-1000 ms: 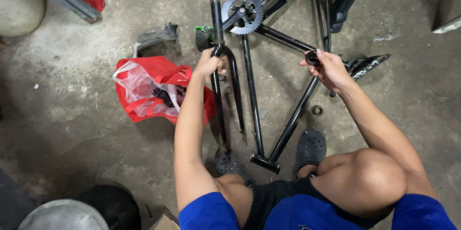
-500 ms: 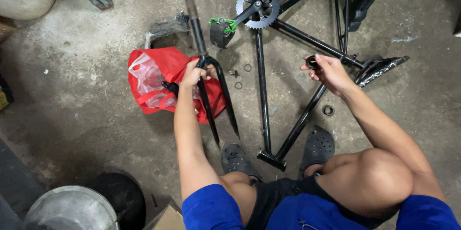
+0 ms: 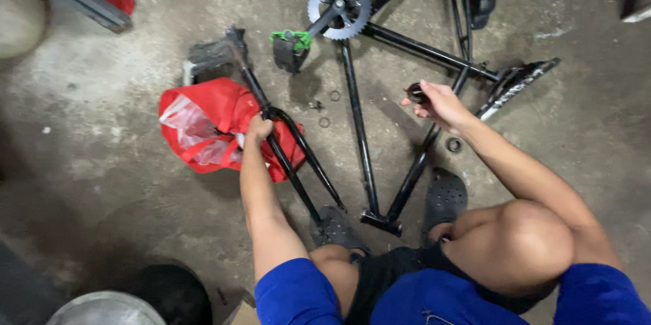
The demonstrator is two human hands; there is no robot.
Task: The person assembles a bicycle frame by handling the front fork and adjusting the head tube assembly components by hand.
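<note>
The stained concrete floor (image 3: pixel 122 182) carries all parts. A black bicycle frame (image 3: pixel 359 128) lies between both sets of fingers, chainring (image 3: pixel 339 7) beyond them. The black fork (image 3: pixel 291 155) rests across a red bag (image 3: pixel 210 128); the left hand (image 3: pixel 258 125) has its fingers wrapped around the fork crown. The right hand (image 3: pixel 442 104) pinches a small black ring (image 3: pixel 415 92) in its fingers, above the frame. Loose washers (image 3: pixel 324 121) lie between the hands.

A red plastic bag (image 3: pixel 203 128) lies on the concrete floor (image 3: pixel 102 182). Small metal rings (image 3: pixel 324 122) sit near a green pedal (image 3: pixel 290 40) and toothed chainring (image 3: pixel 339 7).
</note>
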